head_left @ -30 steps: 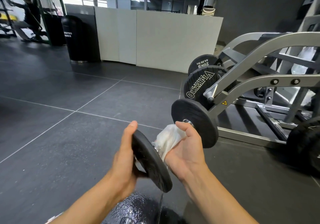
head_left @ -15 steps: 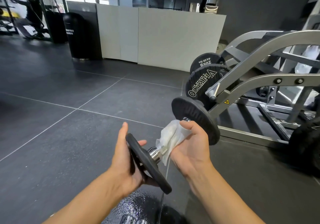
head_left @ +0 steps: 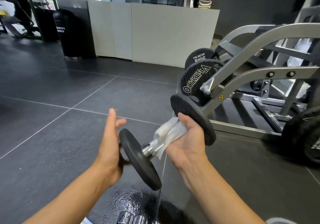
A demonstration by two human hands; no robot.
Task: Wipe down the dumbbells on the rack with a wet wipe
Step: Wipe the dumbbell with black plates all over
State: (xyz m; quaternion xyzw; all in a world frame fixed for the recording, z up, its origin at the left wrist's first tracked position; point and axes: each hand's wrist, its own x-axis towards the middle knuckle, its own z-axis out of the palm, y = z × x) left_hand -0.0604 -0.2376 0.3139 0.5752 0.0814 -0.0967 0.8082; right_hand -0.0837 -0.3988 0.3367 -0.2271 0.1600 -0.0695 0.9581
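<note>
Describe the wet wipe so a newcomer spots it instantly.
Find the grey machine frame on the right; before it a black dumbbell is held. The wet wipe is the crumpled white sheet round its chrome handle in the right hand, the only pale, soft thing between the black plates.

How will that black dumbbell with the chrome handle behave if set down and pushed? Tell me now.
The black round-plate dumbbell would probably roll, since its plates are circular. It likely weighs plenty for its size: thick, solid-looking plates. The chrome handle looks smooth, perhaps slick where the white wet wipe wraps it.
</note>
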